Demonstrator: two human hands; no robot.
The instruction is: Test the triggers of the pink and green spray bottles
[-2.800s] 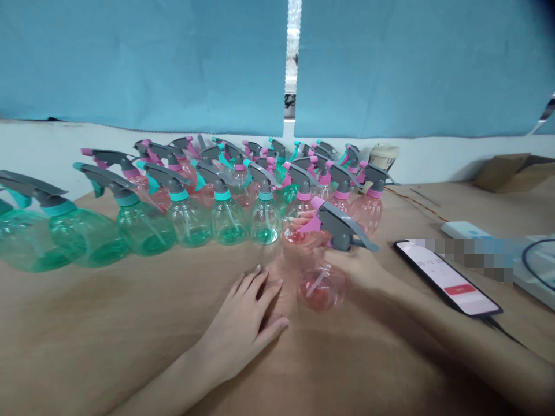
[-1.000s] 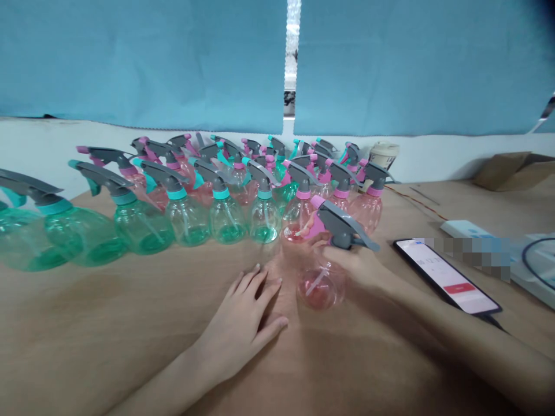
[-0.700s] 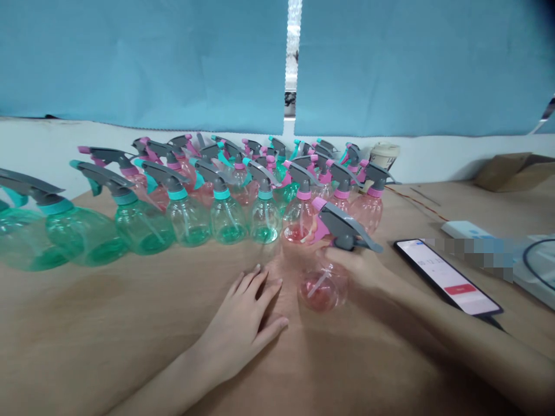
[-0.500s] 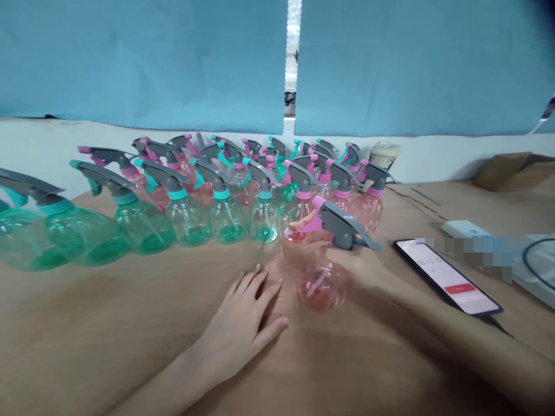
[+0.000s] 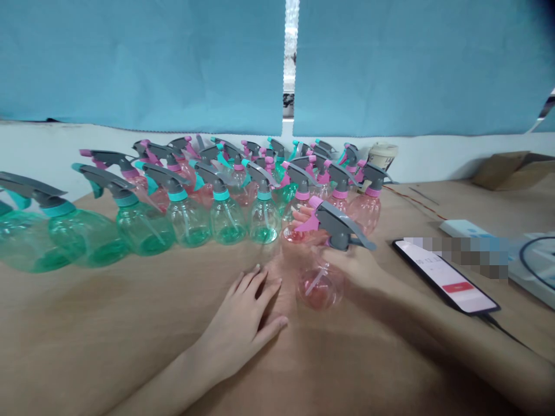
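In the head view, my right hand [image 5: 353, 263] is wrapped around the neck of a clear pink spray bottle [image 5: 319, 289] with a grey and pink head. Its fingers reach past the pink trigger on the far side, partly hidden by the bottle. The nozzle points away to the left, and a little pinkish tint shows at the base with a dip tube inside. My left hand [image 5: 243, 315] lies flat on the wooden table [image 5: 143, 329], fingers spread, holding nothing. Just beyond it stands a row of green spray bottles [image 5: 228, 222] with turquoise collars.
Several more pink spray bottles [image 5: 366, 208] stand behind and to the right in the group. On the right lie a phone [image 5: 446, 274] with a lit screen and a white power strip [image 5: 466, 229]. A paper cup [image 5: 381, 155] and a cardboard box [image 5: 511, 170] are farther back.
The fingers of my right hand have straightened and spread a little near the trigger. The held bottle has shifted very slightly left. My left hand has stayed in place.
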